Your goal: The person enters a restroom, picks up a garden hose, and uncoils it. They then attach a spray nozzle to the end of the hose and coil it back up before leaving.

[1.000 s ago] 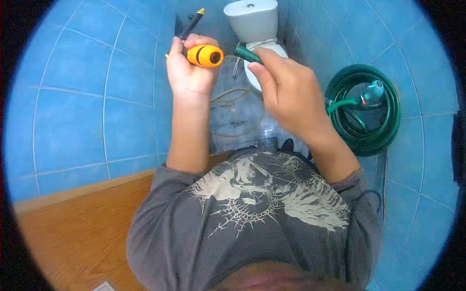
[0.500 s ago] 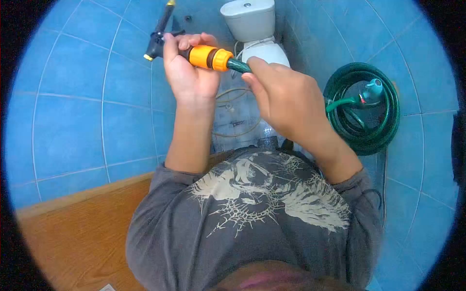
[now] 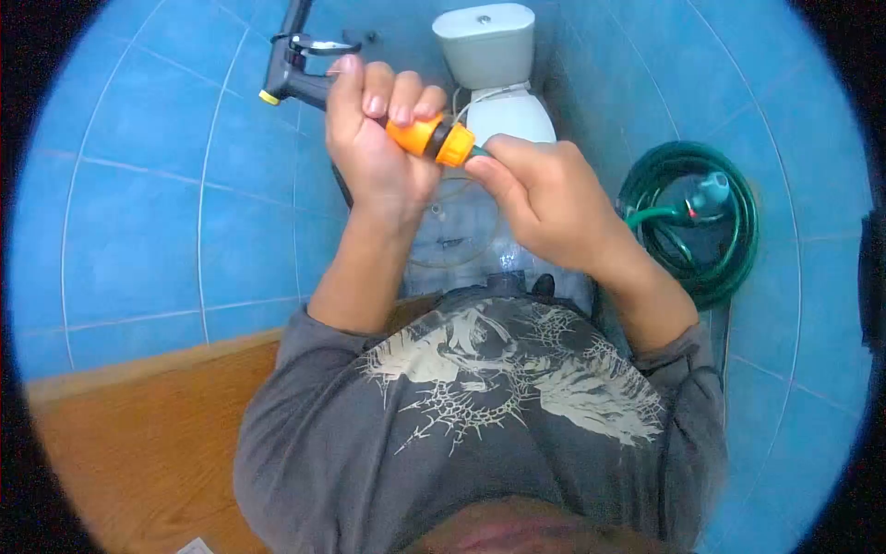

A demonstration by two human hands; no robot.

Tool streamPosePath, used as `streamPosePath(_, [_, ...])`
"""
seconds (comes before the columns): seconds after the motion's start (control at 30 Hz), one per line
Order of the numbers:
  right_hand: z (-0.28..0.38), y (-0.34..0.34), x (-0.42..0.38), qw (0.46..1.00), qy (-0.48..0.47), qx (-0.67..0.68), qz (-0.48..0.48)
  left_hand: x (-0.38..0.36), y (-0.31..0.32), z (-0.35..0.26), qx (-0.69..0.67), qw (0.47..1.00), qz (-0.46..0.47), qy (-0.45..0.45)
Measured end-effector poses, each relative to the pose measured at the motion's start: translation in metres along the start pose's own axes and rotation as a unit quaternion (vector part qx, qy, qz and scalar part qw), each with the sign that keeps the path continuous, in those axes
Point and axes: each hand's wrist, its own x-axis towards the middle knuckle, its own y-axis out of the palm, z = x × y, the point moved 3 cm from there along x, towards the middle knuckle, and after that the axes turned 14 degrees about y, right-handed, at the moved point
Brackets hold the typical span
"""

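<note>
My left hand (image 3: 383, 138) is wrapped round the handle of a black hose nozzle (image 3: 297, 69), whose barrel points up and runs out of the top of the view. A yellow-orange hose connector (image 3: 455, 145) with a dark band joins the handle's lower end. Out of the connector comes a green garden hose (image 3: 479, 153), of which only a short piece shows. Right beside the connector, my right hand (image 3: 558, 198) is closed on that hose, thumb along its near side. The hose beyond my right fist is hidden.
On the right wall hangs a coiled green hose (image 3: 637, 180) around a teal fitting (image 3: 711, 192). A white toilet (image 3: 484, 46) stands ahead. Blue tiled walls (image 3: 138, 222) close in on both sides, and a wooden door (image 3: 148, 443) is at lower left.
Both hands have shifted slightly right and down with the connector. My left fingers have curled more tightly round the nozzle handle, and the nozzle's tip has left the view.
</note>
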Motion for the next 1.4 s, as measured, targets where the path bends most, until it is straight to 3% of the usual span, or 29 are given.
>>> streamPosePath(0.23, [-0.017,0.015,0.014,0.968,0.051,0.218,0.112,0.0,0.005,0.002,0.029,0.999,0.01,0.04])
streamPosePath(0.33, [-0.027,0.019,0.028,0.981,0.074,0.144,0.107,0.01,0.004,-0.001,0.1,0.992,0.023,0.072])
streamPosePath(0.37, [-0.028,0.016,0.029,0.994,0.044,0.069,0.07,0.015,-0.001,0.001,0.119,0.989,0.018,0.089])
streamPosePath(0.53, [-0.044,0.03,0.011,0.995,0.059,0.004,-0.078,0.021,-0.012,0.006,0.113,0.988,-0.007,0.109])
streamPosePath(0.73, [-0.056,0.039,0.008,0.997,0.077,0.019,-0.024,0.007,-0.011,0.008,0.157,0.984,0.022,0.085])
streamPosePath(0.8, [-0.061,0.043,0.008,0.997,0.061,0.024,-0.034,0.006,-0.009,0.013,0.16,0.984,0.037,0.072])
streamPosePath(0.9, [-0.076,0.048,0.012,0.999,0.034,0.011,-0.027,0.024,-0.041,0.011,0.071,0.993,0.064,-0.074])
streamPosePath(0.93, [-0.08,0.047,0.008,0.998,0.061,0.028,-0.018,0.024,-0.05,0.017,0.039,0.991,0.053,-0.118])
streamPosePath(1.0, [-0.094,0.051,-0.006,0.994,0.108,-0.022,0.011,0.017,-0.054,0.022,0.062,0.991,0.028,-0.118])
streamPosePath(1.07, [-0.095,0.036,-0.027,0.988,0.064,-0.112,-0.088,0.019,-0.086,0.037,0.075,0.984,0.052,-0.152])
streamPosePath(1.13, [-0.092,0.006,-0.052,0.952,0.046,-0.198,-0.229,0.014,-0.115,0.049,0.128,0.978,0.03,-0.159])
streamPosePath(1.2, [-0.099,-0.05,-0.072,0.848,0.099,-0.304,-0.422,0.013,-0.146,0.06,0.177,0.972,-0.017,-0.154])
streamPosePath(1.27, [-0.109,-0.098,-0.089,0.765,0.148,-0.355,-0.517,0.003,-0.159,0.068,0.203,0.965,-0.011,-0.164])
streamPosePath(1.3, [-0.115,-0.113,-0.09,0.72,0.16,-0.435,-0.516,0.0,-0.169,0.073,0.223,0.96,-0.006,-0.169])
streamPosePath(1.4, [-0.145,-0.129,-0.088,0.714,0.249,-0.479,-0.445,-0.007,-0.203,0.089,0.276,0.947,0.019,-0.166])
